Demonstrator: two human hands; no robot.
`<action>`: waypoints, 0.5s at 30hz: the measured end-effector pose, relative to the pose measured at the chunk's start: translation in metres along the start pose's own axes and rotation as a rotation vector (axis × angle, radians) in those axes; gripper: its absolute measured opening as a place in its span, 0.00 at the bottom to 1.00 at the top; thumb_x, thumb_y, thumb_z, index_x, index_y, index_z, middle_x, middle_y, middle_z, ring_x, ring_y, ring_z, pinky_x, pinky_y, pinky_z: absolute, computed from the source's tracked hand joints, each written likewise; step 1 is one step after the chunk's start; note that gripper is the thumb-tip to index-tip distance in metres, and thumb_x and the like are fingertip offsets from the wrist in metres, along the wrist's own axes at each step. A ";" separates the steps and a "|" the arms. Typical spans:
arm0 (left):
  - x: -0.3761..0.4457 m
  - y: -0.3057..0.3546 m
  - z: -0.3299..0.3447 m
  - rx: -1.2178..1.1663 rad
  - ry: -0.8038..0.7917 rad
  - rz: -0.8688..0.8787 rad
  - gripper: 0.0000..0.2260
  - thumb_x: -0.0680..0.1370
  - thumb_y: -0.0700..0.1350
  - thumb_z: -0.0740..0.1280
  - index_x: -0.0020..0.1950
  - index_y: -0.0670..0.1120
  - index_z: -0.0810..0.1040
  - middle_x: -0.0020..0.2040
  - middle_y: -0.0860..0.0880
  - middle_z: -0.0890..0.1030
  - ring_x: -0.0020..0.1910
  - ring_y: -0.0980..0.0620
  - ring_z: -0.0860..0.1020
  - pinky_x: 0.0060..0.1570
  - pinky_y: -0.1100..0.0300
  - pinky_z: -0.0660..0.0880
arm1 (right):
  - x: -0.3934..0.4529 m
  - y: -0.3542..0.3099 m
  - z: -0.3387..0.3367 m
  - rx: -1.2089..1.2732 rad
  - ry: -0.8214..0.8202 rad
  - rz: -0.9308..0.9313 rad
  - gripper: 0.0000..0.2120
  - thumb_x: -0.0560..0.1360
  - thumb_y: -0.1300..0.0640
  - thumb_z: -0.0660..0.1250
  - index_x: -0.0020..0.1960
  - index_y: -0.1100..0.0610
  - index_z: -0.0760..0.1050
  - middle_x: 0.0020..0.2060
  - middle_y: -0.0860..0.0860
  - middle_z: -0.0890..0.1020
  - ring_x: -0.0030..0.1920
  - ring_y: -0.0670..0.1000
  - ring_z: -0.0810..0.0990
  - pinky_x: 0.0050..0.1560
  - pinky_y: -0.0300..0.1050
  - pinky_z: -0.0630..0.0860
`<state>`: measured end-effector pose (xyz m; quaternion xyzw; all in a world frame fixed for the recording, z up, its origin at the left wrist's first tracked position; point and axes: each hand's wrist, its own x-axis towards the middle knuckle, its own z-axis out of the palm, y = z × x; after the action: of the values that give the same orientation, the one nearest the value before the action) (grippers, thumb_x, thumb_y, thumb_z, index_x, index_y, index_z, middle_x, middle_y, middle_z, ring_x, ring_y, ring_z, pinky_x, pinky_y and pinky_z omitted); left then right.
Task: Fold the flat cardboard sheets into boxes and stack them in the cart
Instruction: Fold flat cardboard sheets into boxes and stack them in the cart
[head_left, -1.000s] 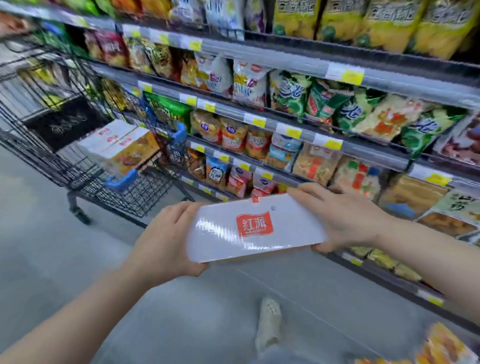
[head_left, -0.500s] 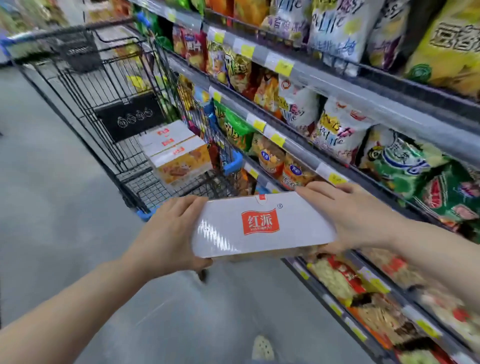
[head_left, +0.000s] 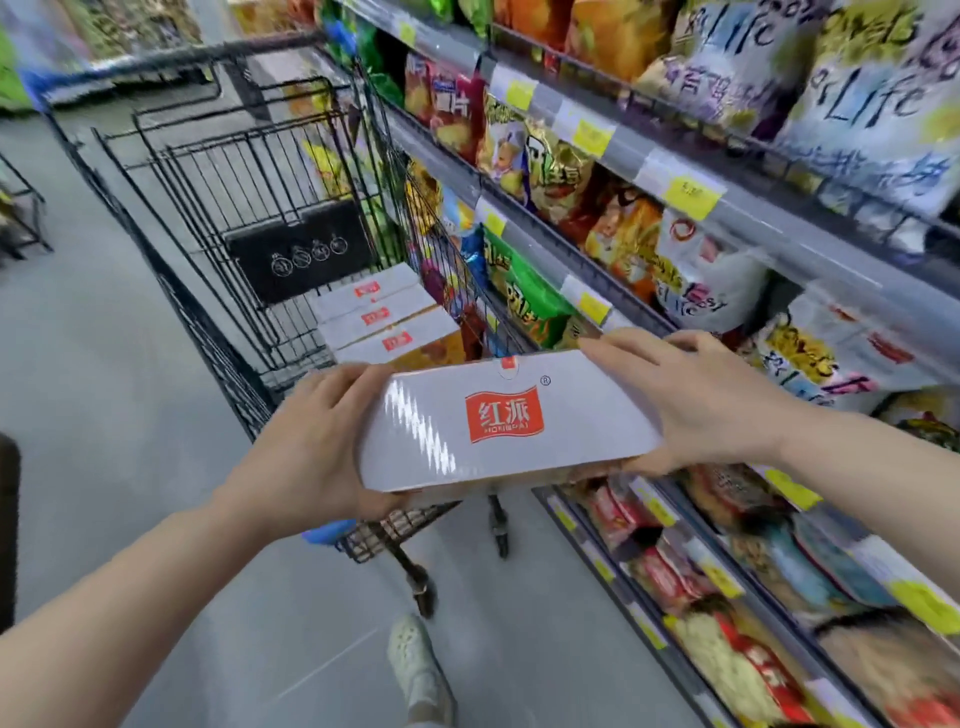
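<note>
I had the folded box (head_left: 506, 423) gripped at both ends, left hand (head_left: 311, 447) & right hand (head_left: 696, 400), fingers curled round it. It sat just near of the cart (head_left: 218, 208), w/ three boxes (head_left: 384, 322) stacked inside.

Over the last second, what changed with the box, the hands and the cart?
The person stepped toward the cart, bringing the folded box close to its near end. Unchanged: left hand and right hand grip the box's ends; three boxes lie in the cart.

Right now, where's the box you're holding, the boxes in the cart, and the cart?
held box (head_left: 498, 421): head view, red logo on top.
stacked boxes (head_left: 384, 325): head view, middle box's top.
cart (head_left: 218, 218): head view, wire side.
</note>
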<state>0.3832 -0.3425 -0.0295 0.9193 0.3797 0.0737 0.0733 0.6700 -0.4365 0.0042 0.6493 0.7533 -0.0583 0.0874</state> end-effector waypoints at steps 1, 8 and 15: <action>0.009 -0.012 0.000 0.011 -0.006 -0.001 0.42 0.56 0.68 0.61 0.63 0.45 0.63 0.54 0.40 0.76 0.49 0.38 0.76 0.51 0.46 0.73 | 0.015 -0.001 -0.002 0.026 -0.017 0.012 0.49 0.62 0.33 0.64 0.75 0.50 0.47 0.72 0.46 0.58 0.69 0.47 0.65 0.70 0.51 0.54; 0.067 -0.105 0.003 0.084 -0.136 -0.050 0.45 0.54 0.67 0.64 0.63 0.39 0.70 0.54 0.41 0.77 0.49 0.40 0.76 0.49 0.48 0.75 | 0.137 -0.006 -0.003 -0.018 -0.154 0.037 0.49 0.66 0.33 0.65 0.74 0.48 0.38 0.73 0.44 0.50 0.70 0.47 0.62 0.69 0.48 0.52; 0.104 -0.163 0.042 0.081 -0.256 -0.155 0.45 0.54 0.71 0.56 0.57 0.38 0.73 0.47 0.43 0.79 0.42 0.42 0.78 0.44 0.49 0.77 | 0.239 -0.011 0.017 -0.006 -0.360 0.009 0.49 0.68 0.42 0.68 0.73 0.46 0.35 0.74 0.46 0.47 0.70 0.48 0.64 0.72 0.56 0.50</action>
<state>0.3522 -0.1578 -0.0933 0.8912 0.4399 -0.0652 0.0896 0.6266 -0.2100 -0.0621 0.6315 0.7226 -0.1709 0.2234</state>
